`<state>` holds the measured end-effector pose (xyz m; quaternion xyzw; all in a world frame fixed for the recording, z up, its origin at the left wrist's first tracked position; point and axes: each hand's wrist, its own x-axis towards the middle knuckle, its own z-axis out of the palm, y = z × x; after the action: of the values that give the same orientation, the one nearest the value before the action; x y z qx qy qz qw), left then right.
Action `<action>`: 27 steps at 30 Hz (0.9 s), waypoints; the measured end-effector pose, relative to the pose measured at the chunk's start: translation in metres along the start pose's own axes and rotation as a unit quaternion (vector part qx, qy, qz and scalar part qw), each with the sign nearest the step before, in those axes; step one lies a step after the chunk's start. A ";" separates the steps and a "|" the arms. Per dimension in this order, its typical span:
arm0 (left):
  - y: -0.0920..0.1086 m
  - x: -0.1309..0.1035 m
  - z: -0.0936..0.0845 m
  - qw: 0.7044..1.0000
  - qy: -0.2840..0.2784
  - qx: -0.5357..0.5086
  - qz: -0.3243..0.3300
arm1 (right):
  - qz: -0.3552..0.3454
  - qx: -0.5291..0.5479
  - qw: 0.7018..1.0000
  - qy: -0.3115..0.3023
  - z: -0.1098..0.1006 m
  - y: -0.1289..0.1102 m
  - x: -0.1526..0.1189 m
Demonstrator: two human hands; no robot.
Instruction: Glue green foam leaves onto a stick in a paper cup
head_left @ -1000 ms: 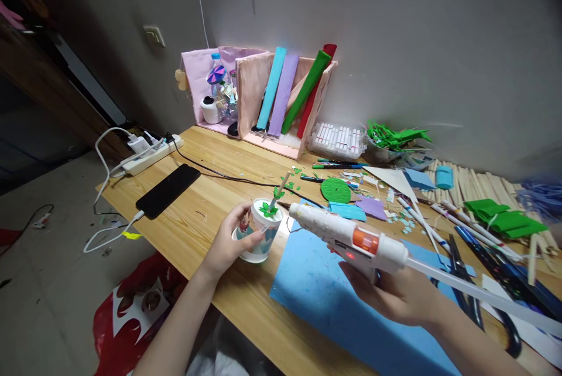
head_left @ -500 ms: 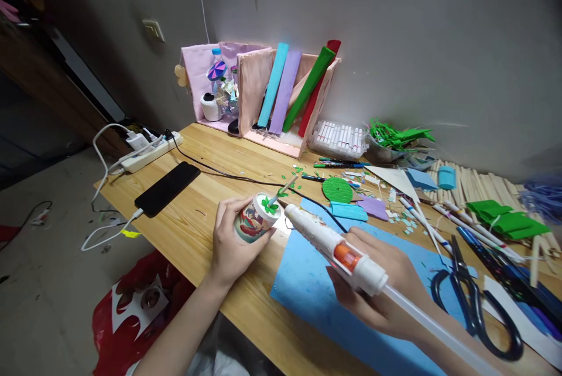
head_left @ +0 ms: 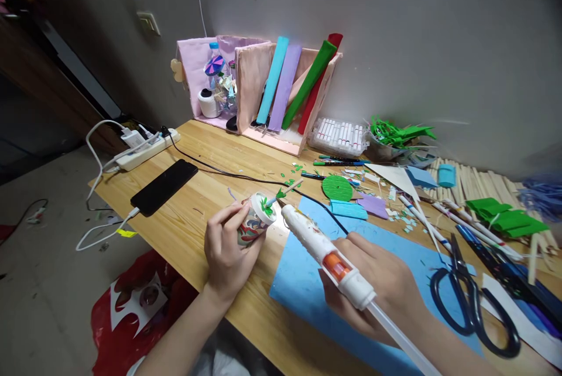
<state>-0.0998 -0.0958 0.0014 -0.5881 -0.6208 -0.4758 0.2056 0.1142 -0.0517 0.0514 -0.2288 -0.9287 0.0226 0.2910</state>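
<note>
My left hand point(head_left: 230, 250) wraps round a small printed paper cup point(head_left: 251, 228), tilted to the right. On the cup's white top sit green paper leaves point(head_left: 266, 207), and a thin stick point(head_left: 290, 187) with blue and green wrapping at its base rises from them. In my right hand point(head_left: 373, 273) is a white hot glue gun point(head_left: 309, 236) with an orange part, its nozzle pointing toward the cup but a little apart from it. A clear glue stick point(head_left: 397, 335) runs out of the gun's rear. My right fingers are partly hidden behind the gun.
Blue paper point(head_left: 302, 294) lies under my right hand, with black-handled scissors point(head_left: 472, 306) to the right. A green crepe disc point(head_left: 337, 188), paper scraps and pens lie beyond. A phone point(head_left: 164, 187) and power strip point(head_left: 147, 150) are at left; a pink box point(head_left: 276, 142) holds crepe rolls.
My left hand has tipped the cup further to the right, swinging the stick lower. The glue gun has shifted slightly left, and the view has moved a little.
</note>
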 end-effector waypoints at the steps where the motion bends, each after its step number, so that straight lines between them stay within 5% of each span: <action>1: 0.000 -0.001 0.000 1.000 -0.001 0.005 0.002 | 0.004 0.002 1.000 0.003 0.001 0.000 0.000; 27: -0.002 -0.004 0.000 0.999 0.010 0.015 0.026 | 0.042 0.017 0.999 0.019 0.004 -0.003 0.001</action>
<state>-0.1004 -0.0983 -0.0026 -0.5963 -0.6102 -0.4666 0.2332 0.1102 -0.0539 0.0495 -0.2625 -0.9123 0.0464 0.3109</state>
